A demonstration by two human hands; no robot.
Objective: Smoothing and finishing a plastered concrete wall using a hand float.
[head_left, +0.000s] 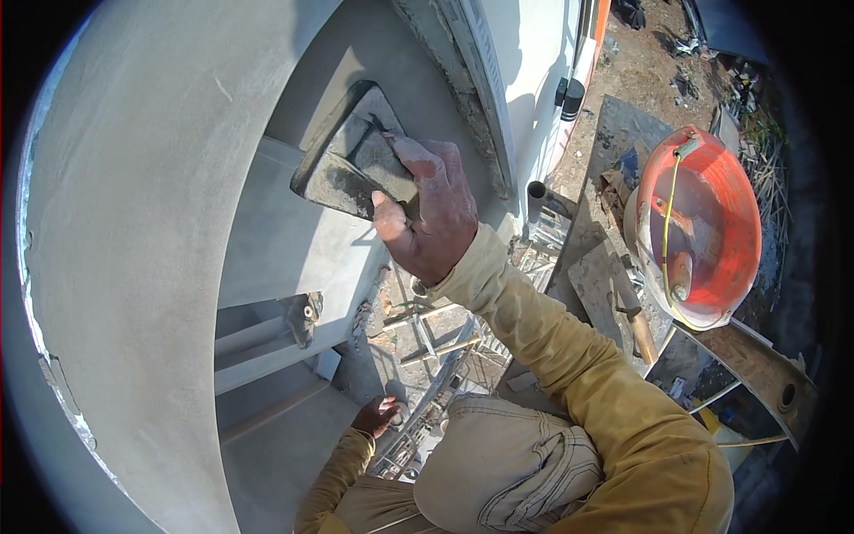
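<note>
Float [331,182], grey, rectangular and smeared with plaster, is up at the smooth grey plastered recess [436,93], between the recess's curved left edge and its rough, broken right edge. Right hand [434,206] is clamped on it, thumb and fingers pinching the raised handle on its back, with pale dust on the knuckles. Can't tell from this angle whether the whole face sits flat on the surface, tbh.

Left hand [376,416] is way lower down, fingers curled, just beside a small pale roundish thing [401,414] that's too tiny to make out. Can't tell if it's actually gripping anything. Both arms are in dusty mustard-yellow sleeves [578,351], and 1 knee in beige trousers [498,463] pokes up between them.

Off to the right there's a flat dark grey board [614,129]. A round orange-red bucket [743,205] is over by its right edge, with cloudy greyish liquid inside, 1 thin yellow-green cord [666,222] running along its left side and a stubby tan object [681,274] in it. A flat grey-bladed trowel with a wooden handle [639,327] lies near the board's lower edge, left of the bucket.
</note>
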